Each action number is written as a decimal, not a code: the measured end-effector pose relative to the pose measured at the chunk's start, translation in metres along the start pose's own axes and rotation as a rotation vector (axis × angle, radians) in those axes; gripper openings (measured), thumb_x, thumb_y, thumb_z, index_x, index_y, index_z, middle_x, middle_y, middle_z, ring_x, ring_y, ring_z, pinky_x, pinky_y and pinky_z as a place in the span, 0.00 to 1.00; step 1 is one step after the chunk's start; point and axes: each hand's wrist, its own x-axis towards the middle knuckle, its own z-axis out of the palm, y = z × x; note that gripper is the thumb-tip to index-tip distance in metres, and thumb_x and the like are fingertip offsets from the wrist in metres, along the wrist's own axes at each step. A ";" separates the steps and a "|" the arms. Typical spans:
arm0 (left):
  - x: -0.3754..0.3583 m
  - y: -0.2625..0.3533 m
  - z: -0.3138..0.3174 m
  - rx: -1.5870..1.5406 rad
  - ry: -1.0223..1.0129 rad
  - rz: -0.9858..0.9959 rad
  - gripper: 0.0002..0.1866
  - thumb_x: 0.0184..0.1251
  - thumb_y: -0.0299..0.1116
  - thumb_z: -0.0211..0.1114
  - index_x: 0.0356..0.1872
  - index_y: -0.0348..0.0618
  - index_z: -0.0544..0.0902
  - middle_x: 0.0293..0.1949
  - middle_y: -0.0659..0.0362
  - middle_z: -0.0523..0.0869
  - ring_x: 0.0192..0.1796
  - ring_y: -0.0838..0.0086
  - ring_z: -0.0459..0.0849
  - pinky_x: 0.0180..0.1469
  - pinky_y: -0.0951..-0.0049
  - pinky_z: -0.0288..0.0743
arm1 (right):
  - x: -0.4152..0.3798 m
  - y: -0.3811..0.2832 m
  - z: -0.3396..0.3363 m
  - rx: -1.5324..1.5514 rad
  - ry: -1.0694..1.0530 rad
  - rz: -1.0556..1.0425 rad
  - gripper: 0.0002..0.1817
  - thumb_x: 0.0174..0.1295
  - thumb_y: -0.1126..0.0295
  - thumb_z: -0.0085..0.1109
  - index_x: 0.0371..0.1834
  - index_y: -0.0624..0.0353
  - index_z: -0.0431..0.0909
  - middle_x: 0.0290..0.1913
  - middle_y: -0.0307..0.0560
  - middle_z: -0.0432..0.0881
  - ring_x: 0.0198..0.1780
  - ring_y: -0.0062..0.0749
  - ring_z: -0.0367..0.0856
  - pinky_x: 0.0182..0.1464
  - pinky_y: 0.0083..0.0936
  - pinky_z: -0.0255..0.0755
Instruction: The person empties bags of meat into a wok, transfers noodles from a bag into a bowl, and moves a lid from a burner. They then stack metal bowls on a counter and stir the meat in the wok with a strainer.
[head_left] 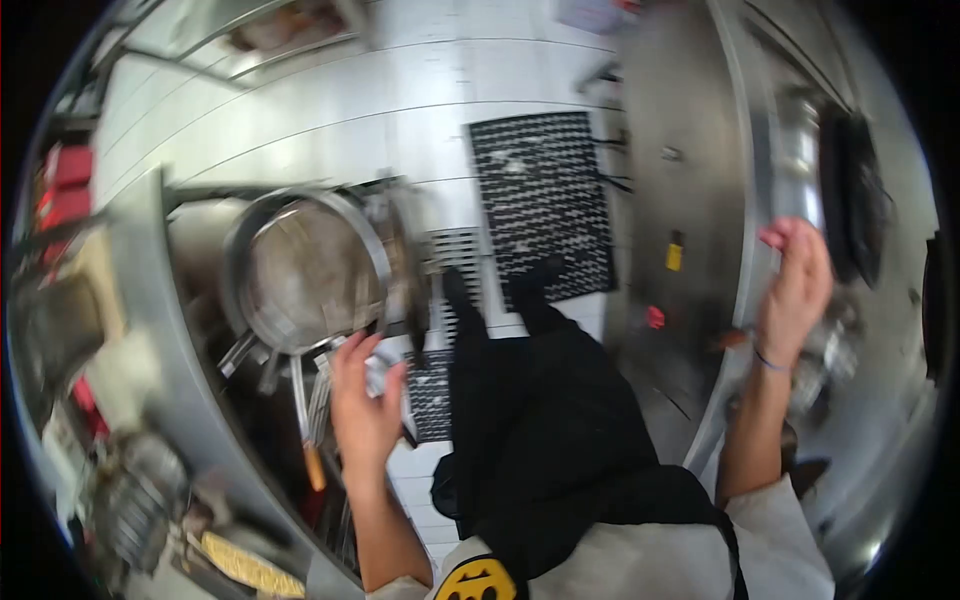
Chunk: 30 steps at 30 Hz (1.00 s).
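Note:
My left hand (368, 405) hovers beside a stack of cookware, its thumb and fingers apart and nothing seen in them. Just above it sits a large round pan (315, 270) with a steel rim, blurred by motion. Several handles stick out below the pan, one ending in an orange grip (315, 468). On the other side, my right hand (797, 285) is raised over the edge of a steel counter. Its fingers are loosely bent, smeared somewhat, and no object shows in them. A dark pan-like object (855, 200) lies beyond that hand.
Black patterned mats (545, 200) lie on the white tiled floor (400, 110). A steel cabinet front (670, 330) runs along the right. At left stand a steel counter (185, 330), red containers (68, 185) and a yellow strip-like item (250, 565).

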 end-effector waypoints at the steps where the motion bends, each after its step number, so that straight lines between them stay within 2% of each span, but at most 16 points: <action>1: -0.003 -0.007 -0.009 0.028 0.001 0.033 0.21 0.63 0.30 0.70 0.56 0.39 0.78 0.60 0.43 0.77 0.61 0.48 0.77 0.63 0.57 0.72 | -0.011 -0.008 0.000 -0.128 0.016 0.023 0.13 0.76 0.69 0.49 0.47 0.68 0.80 0.44 0.46 0.84 0.44 0.30 0.85 0.52 0.24 0.74; 2: -0.008 -0.016 -0.018 0.079 0.013 0.055 0.21 0.62 0.30 0.70 0.56 0.39 0.78 0.60 0.43 0.77 0.61 0.48 0.77 0.63 0.56 0.72 | -0.020 -0.002 -0.001 -0.122 0.036 0.016 0.12 0.76 0.69 0.51 0.46 0.67 0.80 0.45 0.47 0.85 0.45 0.29 0.85 0.53 0.25 0.74; 4: -0.021 -0.026 -0.029 0.024 0.061 -0.002 0.22 0.62 0.31 0.70 0.56 0.38 0.79 0.59 0.43 0.78 0.60 0.48 0.78 0.62 0.56 0.72 | -0.037 0.015 -0.008 -0.006 -0.015 0.044 0.07 0.72 0.71 0.57 0.40 0.64 0.80 0.37 0.42 0.83 0.44 0.23 0.82 0.55 0.24 0.75; 6: -0.036 -0.024 -0.047 -0.020 0.067 -0.041 0.22 0.62 0.33 0.71 0.56 0.42 0.80 0.60 0.45 0.77 0.62 0.49 0.78 0.62 0.58 0.73 | -0.053 0.013 -0.003 -0.004 -0.041 0.044 0.13 0.72 0.67 0.59 0.29 0.61 0.76 0.30 0.39 0.79 0.34 0.16 0.75 0.40 0.18 0.70; 8: -0.053 -0.026 -0.056 -0.028 0.094 -0.027 0.21 0.63 0.35 0.70 0.56 0.42 0.79 0.61 0.45 0.77 0.62 0.48 0.78 0.62 0.58 0.73 | -0.069 0.006 0.009 0.238 -0.007 0.144 0.16 0.74 0.64 0.58 0.27 0.60 0.75 0.28 0.38 0.77 0.31 0.14 0.71 0.35 0.17 0.64; 11: -0.092 -0.028 -0.060 -0.047 0.146 -0.048 0.22 0.63 0.36 0.70 0.56 0.41 0.79 0.61 0.45 0.76 0.62 0.48 0.77 0.62 0.58 0.73 | -0.078 0.002 0.009 0.189 -0.170 0.216 0.15 0.74 0.63 0.56 0.35 0.64 0.81 0.31 0.41 0.81 0.33 0.19 0.76 0.41 0.18 0.70; 12: -0.107 -0.029 -0.060 -0.053 0.162 -0.055 0.22 0.64 0.37 0.69 0.56 0.41 0.79 0.61 0.45 0.76 0.62 0.48 0.77 0.62 0.58 0.73 | -0.086 -0.001 0.014 0.172 -0.215 0.151 0.12 0.74 0.64 0.55 0.44 0.63 0.80 0.36 0.43 0.82 0.37 0.19 0.76 0.45 0.19 0.71; 14: -0.137 -0.033 -0.060 -0.042 0.225 -0.042 0.22 0.64 0.37 0.70 0.56 0.39 0.79 0.61 0.45 0.76 0.61 0.48 0.77 0.62 0.58 0.73 | -0.097 -0.017 0.027 0.133 -0.293 0.020 0.18 0.75 0.65 0.54 0.62 0.63 0.77 0.48 0.48 0.82 0.43 0.21 0.78 0.54 0.21 0.72; 15: -0.154 -0.034 -0.060 -0.043 0.244 -0.060 0.22 0.64 0.36 0.70 0.56 0.39 0.79 0.61 0.45 0.76 0.61 0.48 0.77 0.62 0.58 0.73 | -0.112 -0.048 0.032 0.258 -0.417 -0.039 0.30 0.73 0.68 0.55 0.77 0.56 0.60 0.65 0.53 0.74 0.52 0.24 0.77 0.61 0.22 0.70; 18: -0.206 -0.043 -0.057 -0.006 0.301 -0.028 0.21 0.64 0.35 0.69 0.55 0.37 0.79 0.60 0.45 0.76 0.59 0.47 0.78 0.60 0.57 0.74 | -0.150 -0.039 0.018 0.300 -0.452 -0.019 0.34 0.72 0.71 0.56 0.79 0.53 0.56 0.70 0.53 0.68 0.56 0.24 0.75 0.60 0.21 0.70; 19: -0.221 -0.044 -0.056 0.003 0.302 -0.021 0.21 0.64 0.35 0.69 0.55 0.37 0.79 0.60 0.45 0.76 0.59 0.47 0.78 0.60 0.57 0.74 | -0.161 -0.030 0.011 0.319 -0.438 -0.038 0.33 0.71 0.72 0.56 0.78 0.54 0.58 0.68 0.53 0.70 0.55 0.24 0.75 0.60 0.21 0.69; 22: -0.263 -0.045 -0.062 0.070 0.316 -0.013 0.20 0.63 0.35 0.70 0.53 0.38 0.80 0.59 0.45 0.77 0.59 0.48 0.79 0.60 0.58 0.74 | -0.199 0.009 -0.021 0.255 -0.511 0.097 0.33 0.69 0.74 0.57 0.77 0.56 0.59 0.62 0.51 0.74 0.46 0.23 0.78 0.52 0.19 0.72; 24: -0.284 -0.050 -0.079 0.152 0.364 0.000 0.21 0.62 0.36 0.71 0.53 0.38 0.80 0.59 0.47 0.77 0.60 0.50 0.79 0.59 0.60 0.75 | -0.235 0.058 -0.028 0.370 -0.477 0.186 0.31 0.69 0.73 0.58 0.75 0.58 0.62 0.57 0.49 0.75 0.43 0.20 0.77 0.45 0.17 0.74; 25: -0.293 -0.050 -0.093 0.155 0.453 -0.006 0.19 0.62 0.35 0.71 0.52 0.39 0.81 0.58 0.47 0.78 0.58 0.52 0.80 0.59 0.62 0.76 | -0.251 0.069 -0.035 0.435 -0.453 0.264 0.30 0.69 0.72 0.58 0.74 0.58 0.63 0.56 0.48 0.76 0.43 0.20 0.78 0.44 0.16 0.74; 27: -0.305 -0.068 -0.132 0.127 0.576 -0.052 0.20 0.61 0.34 0.71 0.54 0.38 0.80 0.58 0.45 0.78 0.60 0.51 0.79 0.62 0.60 0.74 | -0.278 0.078 -0.055 0.346 -0.498 0.346 0.29 0.69 0.72 0.58 0.73 0.59 0.64 0.52 0.46 0.76 0.40 0.19 0.78 0.41 0.16 0.75; 30: -0.309 -0.120 -0.203 0.176 0.828 -0.078 0.22 0.64 0.36 0.69 0.56 0.37 0.79 0.56 0.47 0.79 0.57 0.54 0.80 0.61 0.61 0.73 | -0.310 0.098 -0.073 0.323 -0.456 0.329 0.26 0.71 0.68 0.57 0.70 0.56 0.66 0.45 0.39 0.77 0.34 0.18 0.78 0.32 0.14 0.70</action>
